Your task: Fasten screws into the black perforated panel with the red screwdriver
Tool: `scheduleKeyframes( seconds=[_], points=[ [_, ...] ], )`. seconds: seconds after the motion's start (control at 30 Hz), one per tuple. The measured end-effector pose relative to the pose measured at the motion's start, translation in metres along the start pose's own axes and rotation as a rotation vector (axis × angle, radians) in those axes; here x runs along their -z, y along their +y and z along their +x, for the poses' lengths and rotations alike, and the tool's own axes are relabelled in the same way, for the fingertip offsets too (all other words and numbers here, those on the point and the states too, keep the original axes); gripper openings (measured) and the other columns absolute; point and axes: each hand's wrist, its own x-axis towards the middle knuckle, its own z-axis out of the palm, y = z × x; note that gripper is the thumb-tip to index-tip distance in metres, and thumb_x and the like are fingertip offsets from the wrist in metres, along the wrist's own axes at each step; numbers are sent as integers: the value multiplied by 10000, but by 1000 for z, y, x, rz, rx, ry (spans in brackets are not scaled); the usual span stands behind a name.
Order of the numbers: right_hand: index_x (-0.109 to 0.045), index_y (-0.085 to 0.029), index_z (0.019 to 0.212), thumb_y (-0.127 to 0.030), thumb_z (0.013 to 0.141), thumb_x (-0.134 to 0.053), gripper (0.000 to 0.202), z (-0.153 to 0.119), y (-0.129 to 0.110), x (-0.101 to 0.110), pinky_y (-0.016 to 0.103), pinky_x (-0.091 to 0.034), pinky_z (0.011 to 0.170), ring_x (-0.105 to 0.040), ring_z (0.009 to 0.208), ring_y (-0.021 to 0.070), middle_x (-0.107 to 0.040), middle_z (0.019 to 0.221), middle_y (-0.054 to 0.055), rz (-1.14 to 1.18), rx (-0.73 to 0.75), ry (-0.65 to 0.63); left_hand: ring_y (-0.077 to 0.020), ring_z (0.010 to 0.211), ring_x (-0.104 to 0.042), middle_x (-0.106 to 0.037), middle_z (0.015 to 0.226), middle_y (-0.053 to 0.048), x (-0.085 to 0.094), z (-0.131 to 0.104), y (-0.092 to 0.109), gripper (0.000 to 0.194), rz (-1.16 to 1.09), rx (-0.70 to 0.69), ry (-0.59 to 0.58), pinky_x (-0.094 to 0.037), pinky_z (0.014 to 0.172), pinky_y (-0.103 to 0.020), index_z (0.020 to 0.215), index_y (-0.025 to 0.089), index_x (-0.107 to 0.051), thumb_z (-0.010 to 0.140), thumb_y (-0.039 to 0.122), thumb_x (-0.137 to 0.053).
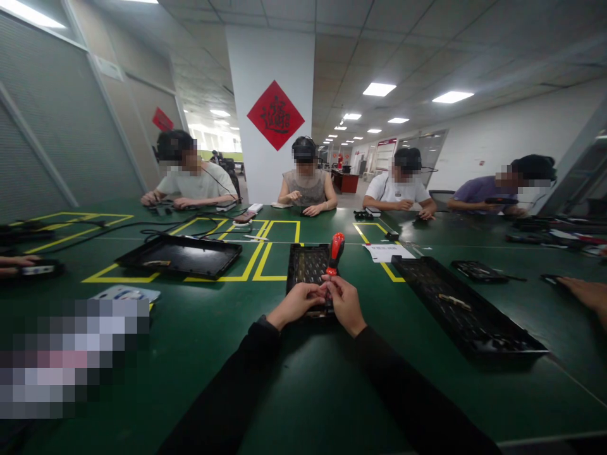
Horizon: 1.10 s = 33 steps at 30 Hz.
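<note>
A screwdriver [337,248] with a red and black handle stands nearly upright, handle up. My right hand [348,305] is closed round its lower part, below the handle's bulge. My left hand [298,303] is closed beside it, fingertips pinched together and meeting the right fingertips. Whatever those left fingers grip is too small or hidden to make out. Both hands are over a black shallow tray [303,254] with a patterned inside, whose near part they partly cover. The screwdriver's tip cannot be seen clearly.
Left on the green table [213,335] lies a wide black tray [190,243] with a small strip in it. A long black tray [497,322] holding small parts lies right. Beyond it are a black device [478,272] and white paper [386,252]. Several people sit around the table.
</note>
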Motion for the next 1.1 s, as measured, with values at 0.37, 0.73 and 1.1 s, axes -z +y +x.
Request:
scheduleKeyframes(
  seconds=[0.37,0.73,1.1],
  points=[
    [-625,-169,935,-309,840,-433,256,-1,-10,-1,241,-443,601,-571,722,144,-606,886,51,-30,31,35,-104,618,-522,-582,656,1,0,1,-1,158,-2,24,3,-422,604,-208,737,112,-598,689,260,-618],
    [-573,-159,852,-352,749,-571,219,-2,-2,-3,256,-479,579,-591,602,140,-625,708,21,161,-69,101,-117,649,-541,-602,677,-9,-1,0,-1,184,67,-16,64,-425,644,-222,728,119,-613,680,296,-631],
    [-606,-154,969,-335,833,-443,278,-3,3,-4,288,-501,662,-629,744,174,-664,836,68,112,-46,77,-148,767,-575,-649,776,-26,1,-1,-2,142,106,-67,-15,-419,771,-242,754,119,-635,744,236,-555]
  ],
)
